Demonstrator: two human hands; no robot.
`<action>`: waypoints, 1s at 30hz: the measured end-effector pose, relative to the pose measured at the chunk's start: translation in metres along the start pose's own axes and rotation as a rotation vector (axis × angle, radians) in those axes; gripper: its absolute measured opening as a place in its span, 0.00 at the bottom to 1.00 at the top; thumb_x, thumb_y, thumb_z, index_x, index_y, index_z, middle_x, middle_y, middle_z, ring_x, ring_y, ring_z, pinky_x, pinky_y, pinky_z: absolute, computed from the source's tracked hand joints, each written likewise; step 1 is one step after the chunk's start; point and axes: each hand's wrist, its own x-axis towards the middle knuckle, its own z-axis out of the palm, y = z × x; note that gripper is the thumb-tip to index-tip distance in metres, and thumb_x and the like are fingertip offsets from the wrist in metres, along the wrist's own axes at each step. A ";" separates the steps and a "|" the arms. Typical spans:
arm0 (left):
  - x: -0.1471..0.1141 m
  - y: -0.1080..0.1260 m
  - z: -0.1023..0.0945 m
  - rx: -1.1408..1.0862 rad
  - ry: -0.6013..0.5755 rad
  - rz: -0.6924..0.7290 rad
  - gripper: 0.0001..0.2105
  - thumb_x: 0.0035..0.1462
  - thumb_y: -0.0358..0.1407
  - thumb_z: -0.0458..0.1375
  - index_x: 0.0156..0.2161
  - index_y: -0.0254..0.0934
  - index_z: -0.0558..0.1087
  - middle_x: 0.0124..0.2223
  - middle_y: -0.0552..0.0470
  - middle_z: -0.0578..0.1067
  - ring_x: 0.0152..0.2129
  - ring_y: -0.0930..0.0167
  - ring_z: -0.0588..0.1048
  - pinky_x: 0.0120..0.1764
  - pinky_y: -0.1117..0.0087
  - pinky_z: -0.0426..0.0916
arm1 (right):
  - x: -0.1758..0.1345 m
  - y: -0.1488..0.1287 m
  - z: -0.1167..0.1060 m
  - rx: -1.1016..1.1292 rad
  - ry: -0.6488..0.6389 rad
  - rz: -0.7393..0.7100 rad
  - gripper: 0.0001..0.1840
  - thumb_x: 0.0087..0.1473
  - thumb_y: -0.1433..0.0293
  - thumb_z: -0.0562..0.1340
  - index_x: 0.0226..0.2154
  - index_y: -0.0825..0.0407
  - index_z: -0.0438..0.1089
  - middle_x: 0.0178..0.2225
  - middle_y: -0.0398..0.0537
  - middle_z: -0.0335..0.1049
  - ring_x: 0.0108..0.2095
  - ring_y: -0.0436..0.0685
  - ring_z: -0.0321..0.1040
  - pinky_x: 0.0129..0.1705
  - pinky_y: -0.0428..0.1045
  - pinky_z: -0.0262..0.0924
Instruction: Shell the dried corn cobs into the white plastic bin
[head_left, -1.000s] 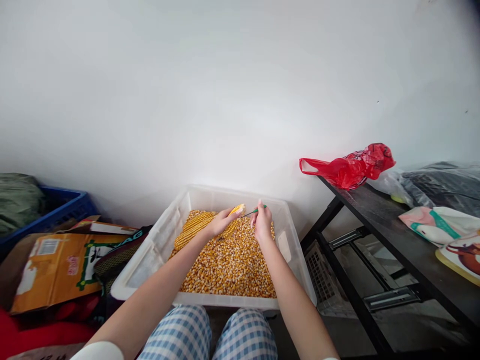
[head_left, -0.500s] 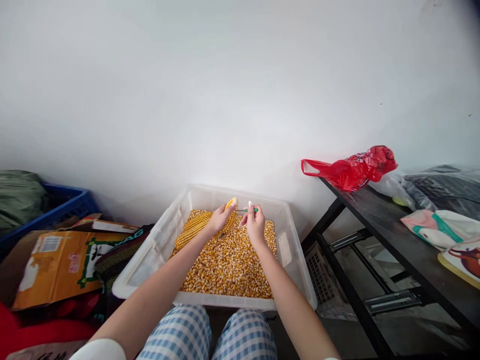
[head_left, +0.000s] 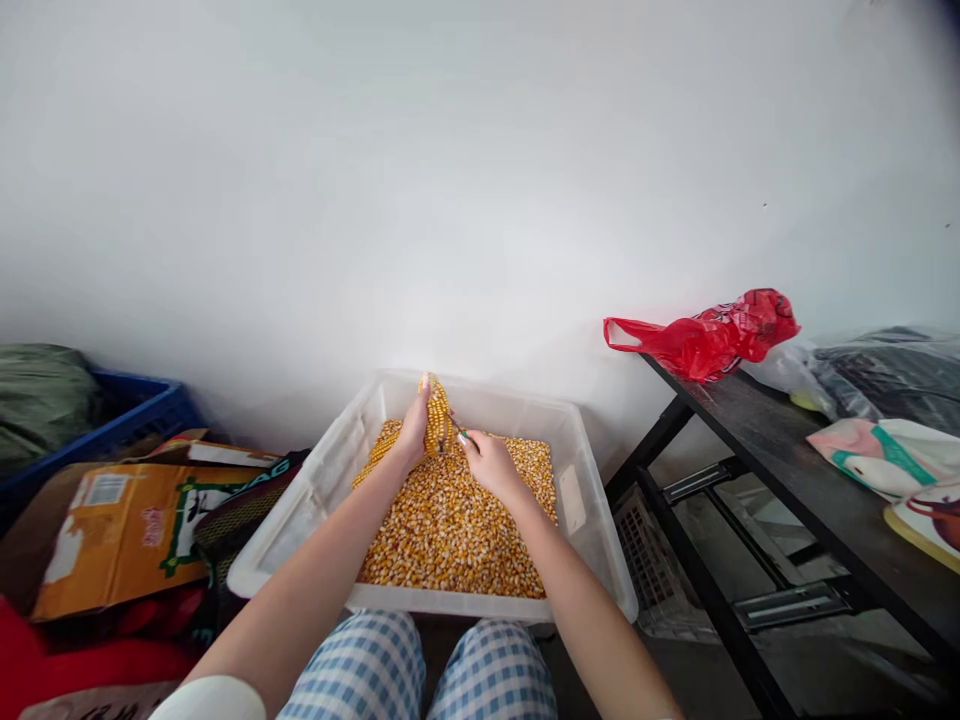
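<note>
My left hand point(head_left: 411, 430) is closed round an ear of corn point(head_left: 437, 410), which stands nearly upright above the tub. In my right hand point(head_left: 491, 462) is a small screwdriver point(head_left: 462, 436) with a green handle, mostly hidden by the fingers. Its thin metal shaft points up and left, the tip at the side of the ear. Below both hands, loose corn kernels point(head_left: 465, 545) cover the bottom of a translucent plastic tub point(head_left: 600, 510). More ears lie at the tub's left side, largely covered by my left hand and forearm.
On the left are an orange cardboard box point(head_left: 120, 535), a black mesh bag point(head_left: 244, 510) and a blue crate point(head_left: 142, 400). A black table point(head_left: 757, 430) stands at the right with a red plastic bag point(head_left: 705, 335) on it. A white wall point(head_left: 480, 200) rises behind the tub.
My left hand has moved left and tilted the ear more upright. My right hand has moved left and down, and the screwdriver has turned to point up and left at the ear.
</note>
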 end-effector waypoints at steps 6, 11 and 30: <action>-0.001 -0.002 0.001 -0.001 -0.022 -0.019 0.25 0.48 0.57 0.48 0.29 0.33 0.69 0.20 0.47 0.73 0.17 0.67 0.73 0.20 0.70 0.68 | -0.003 -0.011 -0.003 -0.269 -0.025 0.025 0.18 0.60 0.65 0.45 0.41 0.52 0.66 0.33 0.49 0.73 0.31 0.53 0.68 0.31 0.45 0.51; -0.001 -0.004 0.001 -0.019 -0.018 -0.041 0.26 0.48 0.57 0.49 0.29 0.31 0.69 0.20 0.48 0.73 0.15 0.68 0.72 0.19 0.71 0.68 | -0.003 -0.015 -0.007 -0.366 -0.005 0.028 0.18 0.60 0.65 0.44 0.38 0.51 0.67 0.31 0.48 0.73 0.29 0.53 0.68 0.29 0.45 0.48; -0.002 -0.021 0.006 -0.093 -0.074 -0.135 0.25 0.51 0.53 0.50 0.37 0.30 0.71 0.18 0.50 0.73 0.18 0.68 0.74 0.21 0.72 0.68 | -0.003 -0.015 0.008 -0.456 0.004 0.176 0.15 0.59 0.67 0.45 0.38 0.53 0.64 0.30 0.51 0.72 0.28 0.54 0.67 0.29 0.46 0.49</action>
